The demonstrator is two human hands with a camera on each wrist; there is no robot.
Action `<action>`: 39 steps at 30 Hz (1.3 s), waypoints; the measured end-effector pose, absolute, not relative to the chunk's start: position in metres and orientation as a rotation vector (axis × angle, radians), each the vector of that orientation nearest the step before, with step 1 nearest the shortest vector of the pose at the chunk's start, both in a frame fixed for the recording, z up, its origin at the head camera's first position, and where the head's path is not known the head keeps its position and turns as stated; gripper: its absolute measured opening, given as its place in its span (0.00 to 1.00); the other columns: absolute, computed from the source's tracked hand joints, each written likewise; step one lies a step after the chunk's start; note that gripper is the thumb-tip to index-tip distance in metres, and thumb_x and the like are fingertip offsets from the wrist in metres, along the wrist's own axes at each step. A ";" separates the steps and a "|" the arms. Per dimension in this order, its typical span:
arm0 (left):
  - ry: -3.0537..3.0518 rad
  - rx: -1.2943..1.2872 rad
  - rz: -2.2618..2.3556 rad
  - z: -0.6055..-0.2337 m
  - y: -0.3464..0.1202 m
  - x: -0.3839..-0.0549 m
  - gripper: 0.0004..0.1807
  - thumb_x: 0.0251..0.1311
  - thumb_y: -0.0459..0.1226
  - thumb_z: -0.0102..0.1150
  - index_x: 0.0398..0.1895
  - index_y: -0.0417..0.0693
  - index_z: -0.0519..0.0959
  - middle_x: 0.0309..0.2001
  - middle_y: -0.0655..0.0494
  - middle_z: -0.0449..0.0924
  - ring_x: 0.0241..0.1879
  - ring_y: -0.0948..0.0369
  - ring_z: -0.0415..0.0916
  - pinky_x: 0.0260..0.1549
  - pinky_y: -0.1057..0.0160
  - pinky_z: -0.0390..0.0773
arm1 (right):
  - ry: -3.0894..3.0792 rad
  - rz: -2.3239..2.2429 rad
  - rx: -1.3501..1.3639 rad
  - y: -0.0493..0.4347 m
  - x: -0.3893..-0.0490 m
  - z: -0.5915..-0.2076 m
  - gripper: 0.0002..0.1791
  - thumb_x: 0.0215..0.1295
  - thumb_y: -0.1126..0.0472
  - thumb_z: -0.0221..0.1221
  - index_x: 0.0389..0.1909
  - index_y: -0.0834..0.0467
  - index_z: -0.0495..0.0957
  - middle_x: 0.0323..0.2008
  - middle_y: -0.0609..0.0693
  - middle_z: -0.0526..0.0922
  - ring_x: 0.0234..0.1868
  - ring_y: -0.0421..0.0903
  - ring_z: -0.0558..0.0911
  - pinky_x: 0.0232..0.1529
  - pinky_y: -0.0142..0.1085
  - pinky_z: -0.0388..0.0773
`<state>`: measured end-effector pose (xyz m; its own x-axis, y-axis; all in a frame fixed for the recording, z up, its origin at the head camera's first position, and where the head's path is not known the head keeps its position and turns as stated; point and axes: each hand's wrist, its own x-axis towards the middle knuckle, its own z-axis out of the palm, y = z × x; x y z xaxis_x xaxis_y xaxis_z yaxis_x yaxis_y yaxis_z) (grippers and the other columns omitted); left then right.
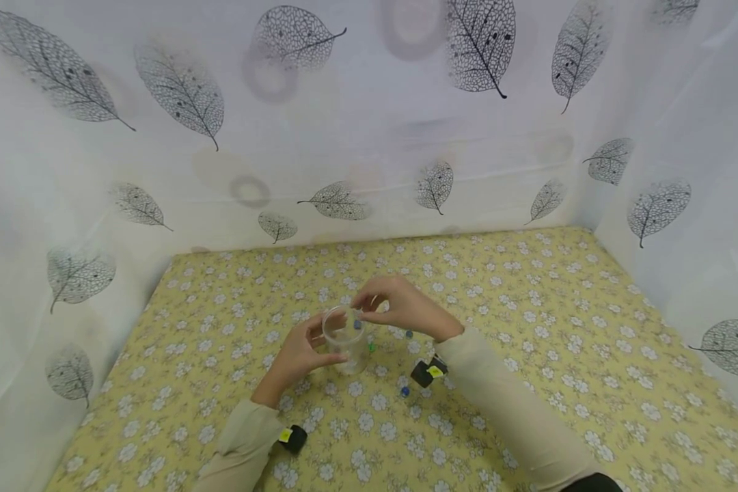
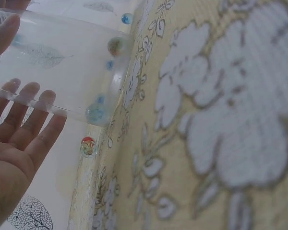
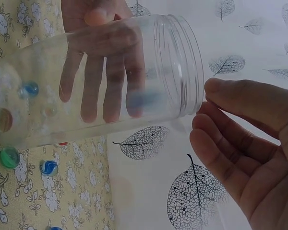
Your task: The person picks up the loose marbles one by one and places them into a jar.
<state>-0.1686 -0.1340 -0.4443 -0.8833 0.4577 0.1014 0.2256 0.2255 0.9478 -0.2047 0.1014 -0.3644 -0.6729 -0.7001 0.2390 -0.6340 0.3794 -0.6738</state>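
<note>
Remotely, I had the left hand (image 1: 298,352) grasping the jar (image 1: 358,359), the right hand (image 1: 402,305) loose at its right rim.

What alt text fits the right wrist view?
The left hand holds a clear jar; the right hand is at its open rim. A blue blur shows inside the jar, and a green marble and blue marbles lie outside it on flowered cloth.
</note>
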 end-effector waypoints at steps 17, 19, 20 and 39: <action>2.300 0.686 1.721 -0.446 -0.135 -0.172 0.38 0.47 0.36 0.71 0.64 0.43 0.67 0.60 0.36 0.71 0.60 0.43 0.70 0.58 0.43 0.72 | 2.581 -1.140 -1.157 0.114 -0.202 -0.359 0.11 0.62 0.63 0.61 0.45 0.58 0.80 0.42 0.51 0.83 0.39 0.42 0.83 0.45 0.36 0.83; 2.300 0.686 1.723 -0.446 -0.135 -0.172 0.39 0.47 0.36 0.72 0.64 0.44 0.67 0.60 0.36 0.71 0.60 0.44 0.70 0.58 0.43 0.72 | 2.577 -1.152 -1.138 0.119 -0.202 -0.359 0.10 0.62 0.63 0.61 0.45 0.57 0.80 0.42 0.51 0.83 0.39 0.42 0.83 0.45 0.39 0.82; 2.301 0.683 1.722 -0.446 -0.135 -0.172 0.39 0.47 0.36 0.72 0.64 0.44 0.67 0.60 0.36 0.71 0.60 0.44 0.70 0.58 0.43 0.72 | 2.580 -1.157 -1.129 0.122 -0.202 -0.359 0.10 0.62 0.63 0.61 0.44 0.57 0.80 0.42 0.52 0.83 0.39 0.42 0.83 0.46 0.40 0.82; 2.325 0.647 1.703 -0.446 -0.136 -0.174 0.38 0.45 0.35 0.73 0.63 0.48 0.68 0.60 0.41 0.73 0.61 0.46 0.70 0.59 0.45 0.72 | 2.795 -1.146 -0.876 0.207 -0.191 -0.370 0.09 0.59 0.62 0.63 0.42 0.53 0.82 0.41 0.49 0.84 0.38 0.42 0.82 0.44 0.37 0.82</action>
<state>-0.1742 -0.1361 -0.4464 -0.8873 0.4495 0.1034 0.2342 0.2460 0.9405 -0.1908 0.2074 -0.3698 -0.8447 -0.4939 0.2063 -0.4965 0.5791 -0.6467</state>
